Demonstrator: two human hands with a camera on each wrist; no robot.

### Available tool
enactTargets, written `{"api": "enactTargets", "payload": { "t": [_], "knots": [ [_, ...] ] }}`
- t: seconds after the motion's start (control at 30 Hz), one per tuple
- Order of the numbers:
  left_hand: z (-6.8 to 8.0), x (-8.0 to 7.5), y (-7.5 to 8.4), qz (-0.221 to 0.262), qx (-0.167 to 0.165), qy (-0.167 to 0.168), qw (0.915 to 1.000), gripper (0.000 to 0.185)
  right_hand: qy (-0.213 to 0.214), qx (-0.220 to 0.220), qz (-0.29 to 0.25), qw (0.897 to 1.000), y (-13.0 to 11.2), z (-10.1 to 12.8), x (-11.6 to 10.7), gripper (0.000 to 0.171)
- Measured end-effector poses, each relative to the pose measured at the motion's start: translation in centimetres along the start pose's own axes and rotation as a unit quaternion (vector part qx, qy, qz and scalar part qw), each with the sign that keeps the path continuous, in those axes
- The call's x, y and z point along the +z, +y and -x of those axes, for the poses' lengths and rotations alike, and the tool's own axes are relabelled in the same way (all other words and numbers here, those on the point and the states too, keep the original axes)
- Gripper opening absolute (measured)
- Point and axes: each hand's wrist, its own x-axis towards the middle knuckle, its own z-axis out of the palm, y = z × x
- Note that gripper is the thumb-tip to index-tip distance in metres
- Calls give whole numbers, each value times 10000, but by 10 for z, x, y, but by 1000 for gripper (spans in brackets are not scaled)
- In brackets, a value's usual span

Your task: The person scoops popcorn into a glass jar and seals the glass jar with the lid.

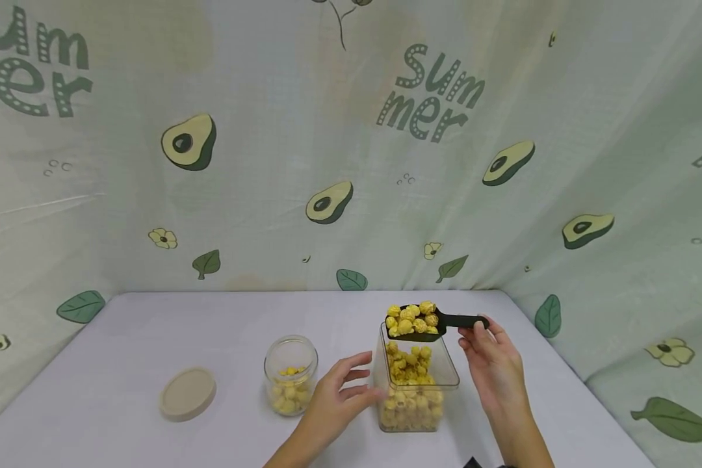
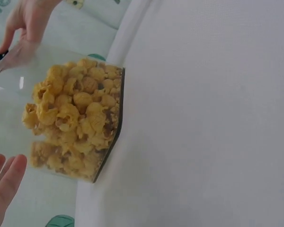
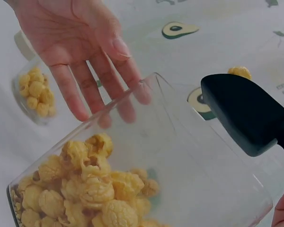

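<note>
My right hand (image 1: pixel 491 354) pinches the handle of a black scoop (image 1: pixel 459 320), heaped with yellow popcorn (image 1: pixel 412 318), above the rim of a clear square container (image 1: pixel 444 370). More popcorn (image 2: pixel 80 104) fills the lower part of that container. Beside its left wall, my left hand (image 1: pixel 345 393) has its fingers extended and apart, with nothing held. In the right wrist view the left hand's fingers (image 3: pixel 87 80) are close to the container's rim; whether they touch it I cannot tell. The scoop's dark underside (image 3: pixel 246 113) faces that camera.
A round clear jar (image 1: pixel 290 374) with some popcorn inside stands left of the left hand. Farther left, a beige round lid (image 1: pixel 188 394) lies on the white table (image 1: pixel 240 325). A printed cloth (image 1: pixel 257 143) hangs behind the table and along its sides.
</note>
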Motion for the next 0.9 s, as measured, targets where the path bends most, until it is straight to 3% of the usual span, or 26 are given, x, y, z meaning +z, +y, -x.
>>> {"api": "enactTargets", "payload": {
  "t": [0.2, 0.3, 0.4, 0.53, 0.63, 0.8, 0.9],
  "knots": [
    [12, -19, 13, -247, 69, 44, 9997, 50, 305, 188, 205, 9991, -5, 2, 11, 18],
    [17, -29, 20, -326, 154, 253, 9990, 48, 261, 208, 227, 9992, -7, 3, 16, 18],
    [21, -42, 26, -451, 563, 536, 9960, 46, 145, 218, 288, 9992, -7, 2, 23, 16],
    [28, -61, 30, -856, 1430, 870, 9822, 45, 42, 231, 398, 9989, -5, 0, 32, 15],
    [33, -76, 30, -1208, 1885, 1103, 9684, 48, 40, 287, 531, 9982, -2, -1, 37, 16],
    [40, -96, 26, -1749, 2266, 1431, 9474, 54, 46, 421, 751, 9963, 5, -3, 45, 13],
    [42, -105, 21, -1966, 2284, 1613, 9398, 56, -18, 466, 850, 9953, 9, -4, 49, 12]
  ]
}}
